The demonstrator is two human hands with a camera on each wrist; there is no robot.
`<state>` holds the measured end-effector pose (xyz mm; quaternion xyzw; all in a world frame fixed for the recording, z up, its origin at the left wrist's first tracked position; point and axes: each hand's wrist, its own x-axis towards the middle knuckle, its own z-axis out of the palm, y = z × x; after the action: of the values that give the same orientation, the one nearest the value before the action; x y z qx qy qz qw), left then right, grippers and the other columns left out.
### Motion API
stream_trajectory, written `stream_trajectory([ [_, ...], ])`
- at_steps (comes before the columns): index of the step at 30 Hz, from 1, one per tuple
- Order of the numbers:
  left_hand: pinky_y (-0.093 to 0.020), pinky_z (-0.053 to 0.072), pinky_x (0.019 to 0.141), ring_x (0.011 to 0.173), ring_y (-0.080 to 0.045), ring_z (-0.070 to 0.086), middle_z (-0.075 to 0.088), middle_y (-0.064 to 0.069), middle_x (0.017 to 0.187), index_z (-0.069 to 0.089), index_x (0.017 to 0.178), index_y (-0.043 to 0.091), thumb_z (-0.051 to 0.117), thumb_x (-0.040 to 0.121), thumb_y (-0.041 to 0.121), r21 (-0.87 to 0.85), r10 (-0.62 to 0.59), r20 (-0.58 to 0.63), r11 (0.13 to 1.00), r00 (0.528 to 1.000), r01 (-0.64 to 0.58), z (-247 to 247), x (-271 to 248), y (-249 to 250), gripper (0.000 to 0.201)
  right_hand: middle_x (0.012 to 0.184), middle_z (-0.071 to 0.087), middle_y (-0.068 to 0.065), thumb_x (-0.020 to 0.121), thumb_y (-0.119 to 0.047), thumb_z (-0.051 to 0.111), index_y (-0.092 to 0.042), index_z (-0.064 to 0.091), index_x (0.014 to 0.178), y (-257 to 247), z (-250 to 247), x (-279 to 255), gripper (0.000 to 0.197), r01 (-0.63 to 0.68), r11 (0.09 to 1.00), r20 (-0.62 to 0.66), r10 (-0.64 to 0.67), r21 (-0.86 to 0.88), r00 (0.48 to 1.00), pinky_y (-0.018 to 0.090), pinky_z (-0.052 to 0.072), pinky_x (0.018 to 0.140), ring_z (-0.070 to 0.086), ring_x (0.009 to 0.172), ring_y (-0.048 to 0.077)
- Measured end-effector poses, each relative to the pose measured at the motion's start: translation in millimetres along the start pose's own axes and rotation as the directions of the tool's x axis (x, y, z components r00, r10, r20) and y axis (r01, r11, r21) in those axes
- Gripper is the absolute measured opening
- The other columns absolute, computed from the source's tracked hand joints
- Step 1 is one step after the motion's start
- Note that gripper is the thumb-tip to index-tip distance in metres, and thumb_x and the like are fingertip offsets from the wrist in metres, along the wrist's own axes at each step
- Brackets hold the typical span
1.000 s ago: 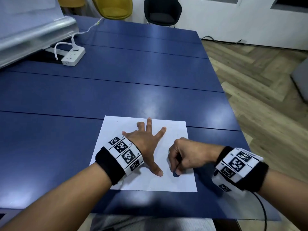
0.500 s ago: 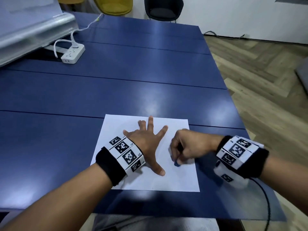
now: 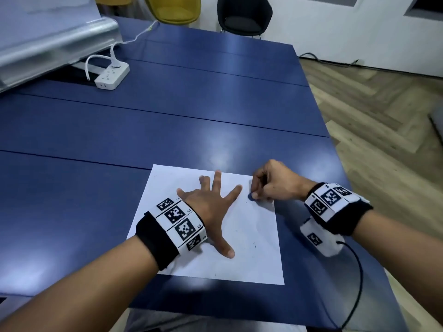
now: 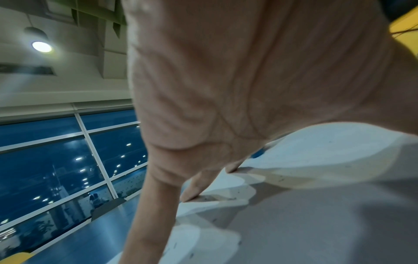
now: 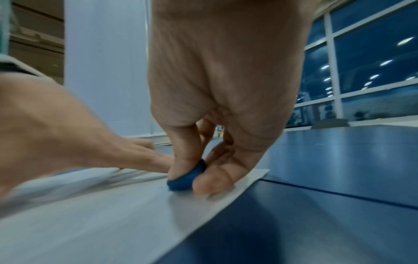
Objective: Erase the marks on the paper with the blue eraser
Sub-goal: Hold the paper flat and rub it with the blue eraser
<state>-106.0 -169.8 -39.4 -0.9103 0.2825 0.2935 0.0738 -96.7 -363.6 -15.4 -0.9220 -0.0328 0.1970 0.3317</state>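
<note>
My right hand [image 3: 273,182] pinches the blue eraser [image 5: 187,176], tilted, its low end on the paper [image 3: 259,255] near the right edge. My left hand [image 3: 211,207] lies flat, fingers spread, on the paper atop the counter [image 3: 167,130].

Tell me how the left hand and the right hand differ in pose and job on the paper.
The left hand lies flat with its fingers spread; the right hand is curled. The left hand holds nothing and presses the paper down; the right hand pinches the eraser against the sheet. The left hand sits mid-sheet; the right hand works near the paper's far right edge. Both touch the paper and wear marker-patterned wristbands.
</note>
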Motion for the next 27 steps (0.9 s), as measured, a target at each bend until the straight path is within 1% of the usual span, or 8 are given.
stream_trajectory([
  [2, -0.08, 0.023, 0.098, 0.147, -0.042, -0.017, -0.036, -0.013, 0.156, -0.027, 0.147, 0.042, 0.082, 0.046, 0.075, -0.007, -0.002, 0.006, 1.0, 1.0, 0.002, -2, -1, 1, 0.152, 0.053, 0.067, -0.001, 0.07, 0.003, 0.075, -0.015, 0.066, 0.056, 3, 3, -6, 0.024, 0.009, 1.0, 0.011, -0.009, 0.026, 1.0, 0.024, 0.048, 0.051, 0.058, 0.044, 0.008],
  [6, -0.081, 0.022, 0.099, 0.146, -0.042, -0.017, -0.036, -0.014, 0.155, -0.028, 0.148, 0.04, 0.082, 0.049, 0.073, 0.001, -0.007, 0.015, 1.0, 1.0, 0.007, -4, -3, 2, 0.152, 0.068, 0.072, 0.015, 0.064, 0.001, 0.068, -0.012, 0.069, 0.058, -2, 15, -22, 0.014, 0.012, 0.999, 0.315, 0.0, -0.036, 0.949, 0.033, 0.054, 0.055, 0.07, 0.064, 0.028],
  [11, -0.08, 0.023, 0.098, 0.147, -0.041, -0.018, -0.037, -0.012, 0.155, -0.028, 0.146, 0.042, 0.081, 0.046, 0.076, -0.003, -0.007, 0.029, 1.0, 1.0, 0.007, -5, -2, -1, 0.153, 0.052, 0.067, -0.002, 0.072, 0.003, 0.075, -0.012, 0.068, 0.059, -1, 4, -6, 0.021, 0.014, 1.0, 0.03, -0.015, 0.026, 0.999, 0.02, 0.047, 0.049, 0.059, 0.046, 0.008],
  [14, -0.081, 0.023, 0.098, 0.147, -0.041, -0.017, -0.037, -0.013, 0.155, -0.028, 0.147, 0.041, 0.082, 0.046, 0.076, 0.01, -0.014, 0.03, 1.0, 0.999, 0.013, -4, -2, 2, 0.153, 0.07, 0.072, 0.019, 0.068, 0.005, 0.07, -0.012, 0.068, 0.058, 3, 19, -35, 0.021, -0.011, 1.0, 0.288, 0.014, -0.011, 0.957, 0.026, 0.049, 0.051, 0.06, 0.053, 0.018],
  [16, -0.08, 0.024, 0.099, 0.147, -0.042, -0.016, -0.036, -0.013, 0.156, -0.028, 0.148, 0.04, 0.082, 0.047, 0.075, 0.017, -0.016, 0.025, 1.0, 1.0, 0.016, -3, -2, 3, 0.153, 0.074, 0.072, 0.021, 0.067, 0.004, 0.069, -0.01, 0.069, 0.061, 3, 23, -43, 0.015, 0.009, 0.997, 0.387, 0.02, -0.073, 0.922, 0.027, 0.051, 0.052, 0.062, 0.056, 0.019],
  [19, -0.079, 0.025, 0.099, 0.147, -0.042, -0.015, -0.035, -0.012, 0.156, -0.027, 0.148, 0.04, 0.082, 0.046, 0.075, 0.011, -0.009, 0.016, 1.0, 1.0, 0.008, -4, -3, 3, 0.153, 0.073, 0.074, 0.013, 0.07, -0.002, 0.073, -0.01, 0.071, 0.069, 4, 7, -22, 0.008, 0.009, 0.995, 0.157, 0.008, -0.103, 0.988, 0.029, 0.055, 0.058, 0.062, 0.055, 0.013],
  [22, -0.078, 0.026, 0.099, 0.147, -0.041, -0.016, -0.035, -0.01, 0.156, -0.026, 0.147, 0.041, 0.083, 0.045, 0.075, 0.004, -0.011, 0.023, 1.0, 1.0, 0.011, -5, -3, 2, 0.153, 0.065, 0.072, 0.011, 0.075, -0.003, 0.074, -0.006, 0.069, 0.071, 7, -7, -7, 0.007, -0.027, 0.999, -0.081, 0.024, -0.046, 0.996, 0.021, 0.048, 0.052, 0.06, 0.046, 0.014],
  [27, -0.08, 0.025, 0.098, 0.147, -0.042, -0.016, -0.035, -0.008, 0.157, -0.026, 0.148, 0.04, 0.084, 0.046, 0.073, 0.016, -0.002, 0.025, 1.0, 1.0, 0.002, -4, -3, 4, 0.153, 0.057, 0.066, 0.01, 0.068, 0.007, 0.068, -0.01, 0.067, 0.06, 4, 11, -35, 0.019, 0.014, 1.0, 0.33, -0.009, -0.014, 0.944, 0.027, 0.05, 0.052, 0.057, 0.047, 0.019],
])
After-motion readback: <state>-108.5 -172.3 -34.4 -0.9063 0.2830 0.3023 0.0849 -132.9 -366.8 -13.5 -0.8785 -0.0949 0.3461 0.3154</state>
